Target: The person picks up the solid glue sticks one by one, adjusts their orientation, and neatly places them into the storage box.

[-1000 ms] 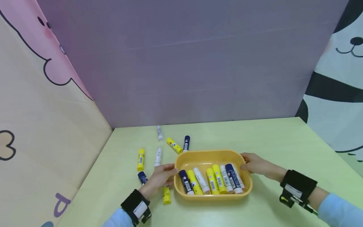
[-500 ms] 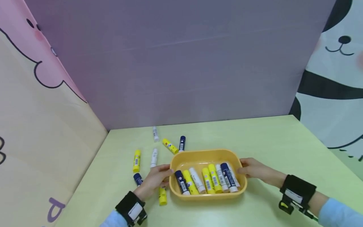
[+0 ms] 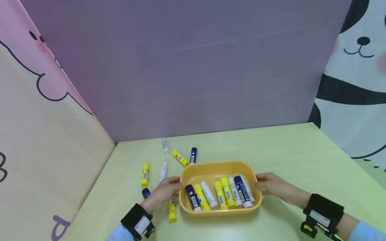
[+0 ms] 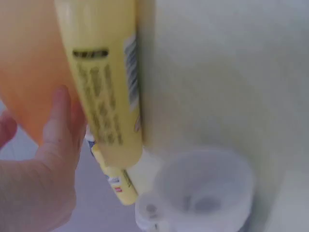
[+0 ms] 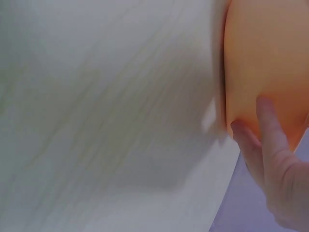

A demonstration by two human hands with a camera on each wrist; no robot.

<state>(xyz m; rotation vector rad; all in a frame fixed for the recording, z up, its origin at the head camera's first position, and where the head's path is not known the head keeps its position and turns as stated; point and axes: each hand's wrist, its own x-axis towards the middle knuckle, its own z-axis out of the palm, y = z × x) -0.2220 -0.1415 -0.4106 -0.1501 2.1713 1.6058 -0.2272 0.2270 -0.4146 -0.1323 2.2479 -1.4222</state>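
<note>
A yellow plastic tray [image 3: 220, 214] sits low over the table, holding a row of glue sticks. Among these are a dark blue glue stick [image 3: 193, 197], a white glue stick [image 3: 209, 195] and a yellow glue stick [image 3: 228, 193]. My left hand [image 3: 164, 193] grips the tray's left end, thumb at the rim. At the opposite end, my right hand [image 3: 275, 186] pinches the rim; in the right wrist view its fingers [image 5: 270, 123] lie against the tray wall [image 5: 260, 58]. Beside my left hand, a loose yellow glue stick [image 4: 104, 87] lies close to the left wrist camera.
Several more glue sticks lie loose left of and behind the tray, including a yellow one [image 3: 145, 175], a white one [image 3: 163, 170] and a dark blue one [image 3: 193, 155]. A grey-purple panel [image 3: 193, 73] closes the table's far edge. Printed walls stand at both sides.
The head view has shifted slightly, so everything sits a little differently in the frame. Both hands keep the same hold on the tray, and the glue sticks stay as they were.
</note>
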